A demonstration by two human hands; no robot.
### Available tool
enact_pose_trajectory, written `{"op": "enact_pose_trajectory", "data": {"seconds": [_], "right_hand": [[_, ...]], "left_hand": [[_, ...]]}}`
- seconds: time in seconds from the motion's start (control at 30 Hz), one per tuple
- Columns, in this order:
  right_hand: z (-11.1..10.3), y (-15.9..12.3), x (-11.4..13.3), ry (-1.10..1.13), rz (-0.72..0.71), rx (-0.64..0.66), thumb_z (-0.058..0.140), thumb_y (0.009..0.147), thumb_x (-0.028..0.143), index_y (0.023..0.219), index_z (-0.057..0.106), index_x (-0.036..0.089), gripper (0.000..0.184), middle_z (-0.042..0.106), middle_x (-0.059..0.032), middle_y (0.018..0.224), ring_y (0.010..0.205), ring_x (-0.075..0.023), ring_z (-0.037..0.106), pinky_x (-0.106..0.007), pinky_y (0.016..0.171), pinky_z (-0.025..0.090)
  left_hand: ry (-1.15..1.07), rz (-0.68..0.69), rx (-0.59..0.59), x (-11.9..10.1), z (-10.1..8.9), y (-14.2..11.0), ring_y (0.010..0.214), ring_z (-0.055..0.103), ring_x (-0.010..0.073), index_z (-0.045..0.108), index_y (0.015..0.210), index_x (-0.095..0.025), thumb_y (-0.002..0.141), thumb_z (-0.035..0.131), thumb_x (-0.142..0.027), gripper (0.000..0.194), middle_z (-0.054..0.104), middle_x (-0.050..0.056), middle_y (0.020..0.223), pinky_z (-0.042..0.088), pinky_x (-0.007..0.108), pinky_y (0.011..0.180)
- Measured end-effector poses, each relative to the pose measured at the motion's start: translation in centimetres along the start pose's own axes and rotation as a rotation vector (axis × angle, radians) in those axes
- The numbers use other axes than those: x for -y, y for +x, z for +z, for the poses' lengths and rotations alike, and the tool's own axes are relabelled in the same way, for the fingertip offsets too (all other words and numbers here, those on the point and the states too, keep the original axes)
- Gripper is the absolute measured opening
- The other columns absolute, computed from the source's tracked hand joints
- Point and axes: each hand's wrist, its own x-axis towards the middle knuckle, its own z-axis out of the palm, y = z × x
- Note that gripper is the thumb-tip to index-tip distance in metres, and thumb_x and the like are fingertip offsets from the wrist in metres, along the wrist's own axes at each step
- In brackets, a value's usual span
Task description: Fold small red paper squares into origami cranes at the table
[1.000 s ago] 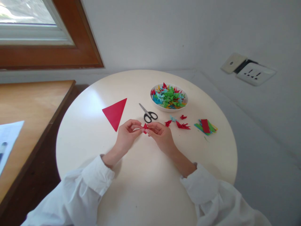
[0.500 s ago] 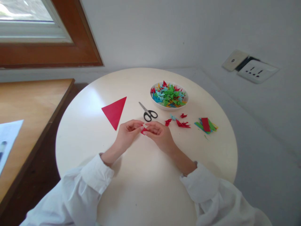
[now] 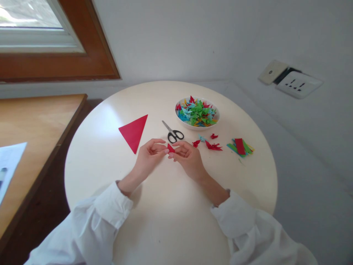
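Note:
A small folded piece of red paper [image 3: 171,148] is pinched between my two hands above the round table. My left hand [image 3: 151,152] grips its left side with thumb and fingertips. On the other side, my right hand [image 3: 186,156] has its thumb and fingers closed at the paper's right edge; part of the paper is hidden there. Just beyond the fingers lie scissors [image 3: 173,134] with black handles, blades pointing away to the left. To the right of my right hand are several small folded paper cranes, among them a red crane [image 3: 213,146] and a light blue one [image 3: 202,138].
A white bowl [image 3: 197,127] full of colourful paper cranes stands toward the back. A large red paper triangle [image 3: 134,133] lies at the left. Coloured paper strips [image 3: 239,146] are stacked at the right of the white table [image 3: 171,206]. A wooden desk [image 3: 35,121] stands further left.
The red paper has been turned between my fingers and now shows as a small upright triangle with no white face visible. The fingers have shifted slightly on it; the view has moved a little.

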Motion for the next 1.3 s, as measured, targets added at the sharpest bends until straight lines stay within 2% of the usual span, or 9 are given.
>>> {"op": "enact_pose_trajectory", "data": {"seconds": [0.1,0.27,0.43,0.8,1.0,1.17,1.3], "right_hand": [[0.0,0.1,0.0,-0.003,-0.018,-0.033,0.067,0.064,0.026,0.075,0.055,0.020,0.017,0.066,0.0014,0.063,0.058,-0.0136,0.064,-0.023,0.050,0.046],[0.1,0.1,-0.1,-0.035,-0.112,-0.039,0.065,0.066,0.024,0.073,0.057,0.018,0.012,0.064,0.0016,0.064,0.058,-0.0126,0.063,-0.022,0.051,0.047],[0.0,0.0,-0.5,-0.108,-0.215,-0.053,0.063,0.070,0.022,0.075,0.062,0.019,0.007,0.065,0.0002,0.072,0.064,-0.0127,0.063,-0.023,0.057,0.051],[-0.5,-0.2,-1.0,-0.365,-0.368,-0.046,0.058,0.076,0.019,0.091,0.068,0.022,0.018,0.070,-0.0030,0.089,0.076,-0.0149,0.065,-0.026,0.068,0.053],[-0.4,0.1,-0.9,-0.345,-0.349,-0.043,0.057,0.077,0.019,0.091,0.068,0.022,0.018,0.070,-0.0031,0.088,0.076,-0.0148,0.065,-0.025,0.065,0.052],[-0.4,-0.1,-0.7,-0.396,-0.418,-0.012,0.056,0.078,0.018,0.088,0.068,0.023,0.017,0.070,-0.0027,0.086,0.079,-0.0148,0.063,-0.026,0.068,0.051],[-0.3,-0.1,-0.8,-0.347,-0.345,-0.024,0.057,0.076,0.019,0.086,0.066,0.022,0.013,0.069,-0.0027,0.085,0.076,-0.0146,0.063,-0.025,0.066,0.051]], "left_hand": [[-0.011,0.010,0.072,0.0,0.1,0.0,0.063,0.064,0.0150,0.056,0.082,-0.015,0.062,0.073,-0.027,0.028,0.067,0.001,0.065,0.048,0.025,0.060],[0.015,0.054,0.036,0.2,0.1,0.2,0.059,0.063,0.0127,0.056,0.078,-0.015,0.062,0.073,-0.025,0.026,0.065,-0.001,0.059,0.047,0.022,0.057],[-0.032,0.036,0.022,0.3,-0.1,0.2,0.062,0.065,0.0144,0.054,0.075,-0.015,0.061,0.074,-0.024,0.026,0.067,0.000,0.061,0.049,0.025,0.062],[-0.198,-0.052,0.026,0.5,0.0,0.3,0.062,0.066,0.0152,0.053,0.075,-0.015,0.061,0.075,-0.024,0.028,0.070,0.001,0.063,0.052,0.031,0.069],[-0.166,-0.009,-0.007,0.5,0.0,0.3,0.061,0.064,0.0131,0.058,0.068,-0.013,0.057,0.077,-0.024,0.024,0.067,0.000,0.062,0.051,0.028,0.068],[-0.142,0.018,-0.008,0.7,0.0,0.4,0.061,0.062,0.0111,0.060,0.067,-0.014,0.058,0.076,-0.022,0.020,0.065,-0.001,0.063,0.050,0.025,0.067],[-0.125,0.033,0.021,0.9,-0.1,0.5,0.065,0.062,0.0112,0.060,0.072,-0.014,0.060,0.074,-0.022,0.020,0.066,0.000,0.067,0.050,0.025,0.068]]}}
